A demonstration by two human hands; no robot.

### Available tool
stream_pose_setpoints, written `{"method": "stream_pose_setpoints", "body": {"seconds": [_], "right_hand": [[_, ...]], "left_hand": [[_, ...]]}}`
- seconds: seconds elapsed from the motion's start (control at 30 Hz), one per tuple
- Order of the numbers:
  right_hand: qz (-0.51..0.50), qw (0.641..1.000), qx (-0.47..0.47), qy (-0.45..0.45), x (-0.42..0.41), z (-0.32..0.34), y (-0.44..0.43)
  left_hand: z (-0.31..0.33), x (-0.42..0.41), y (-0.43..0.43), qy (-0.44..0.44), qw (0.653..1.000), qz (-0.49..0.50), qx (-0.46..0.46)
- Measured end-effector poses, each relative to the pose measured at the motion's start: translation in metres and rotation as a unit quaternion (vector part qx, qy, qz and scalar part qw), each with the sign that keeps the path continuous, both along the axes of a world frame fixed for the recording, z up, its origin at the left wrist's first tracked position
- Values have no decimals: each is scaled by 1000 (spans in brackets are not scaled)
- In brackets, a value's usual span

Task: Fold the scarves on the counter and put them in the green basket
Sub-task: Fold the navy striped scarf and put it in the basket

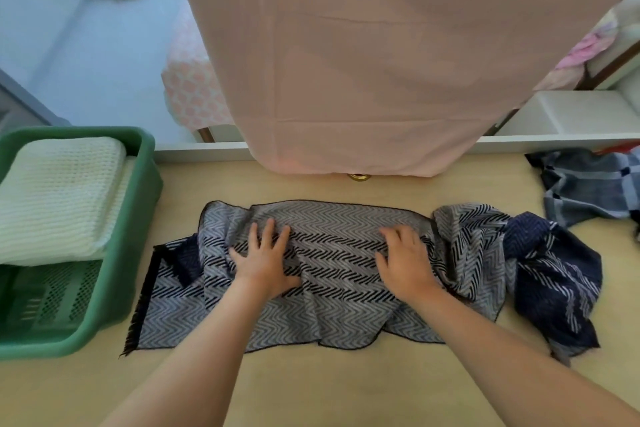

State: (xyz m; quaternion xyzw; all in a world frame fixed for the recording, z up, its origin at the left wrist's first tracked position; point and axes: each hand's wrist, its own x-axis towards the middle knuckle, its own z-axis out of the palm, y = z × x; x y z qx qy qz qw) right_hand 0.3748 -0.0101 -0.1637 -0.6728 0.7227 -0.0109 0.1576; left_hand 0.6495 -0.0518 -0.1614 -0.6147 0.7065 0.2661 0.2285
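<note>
A grey and black zigzag scarf (332, 315) lies spread across the wooden counter, its right end bunched with dark blue folds. My left hand (265, 258) lies flat on its left half, fingers straight and spread. My right hand (405, 260) presses on its right half with fingers slightly bent. A green basket (138, 218) stands at the left with a folded cream knitted scarf (59, 198) in it. A blue-grey checked scarf (592, 187) lies crumpled at the far right.
A large pink cloth (363, 62) hangs down over the counter's back edge, with a small brass knob (359, 177) under its hem. Bare counter (329, 388) shows between my arms. Beyond the counter are a pale floor and a scale.
</note>
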Motion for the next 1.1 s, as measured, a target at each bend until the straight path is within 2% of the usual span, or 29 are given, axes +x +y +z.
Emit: {"method": "stream_pose_setpoints", "body": {"seconds": [0.13,0.23,0.3,0.4,0.5,0.6,0.67,0.77,0.87,0.97,1.03,1.1], "right_hand": [[-39,997,14,59,-2,-2,14],[-85,994,71,-26,0,-1,22],[-85,986,100,-101,-4,4,27],[-90,979,61,-175,-20,20,34],[-106,988,-42,-100,-51,33,39],[-148,982,-86,-84,-91,40,44],[-177,978,-63,-96,-121,39,47],[-181,981,46,-51,-164,33,52],[-122,980,154,41,-206,32,59],[-42,961,198,186,-255,31,61],[-52,937,225,262,-286,34,56],[-85,922,212,311,-305,41,49]], "left_hand": [[19,16,-10,-93,996,9,8],[31,6,-13,-173,984,-22,-22],[33,-9,-10,-145,987,-38,-59],[32,-44,-6,-14,986,-96,-136],[37,-91,-4,136,977,-100,-129],[41,-138,3,216,965,-119,-93],[42,-167,9,257,956,-114,-83],[39,-212,15,282,948,-124,-85],[30,-254,20,229,967,-109,-22],[21,-284,24,100,990,-94,43],[19,-298,27,46,995,-80,42],[19,-305,29,3,996,-84,23]]}}
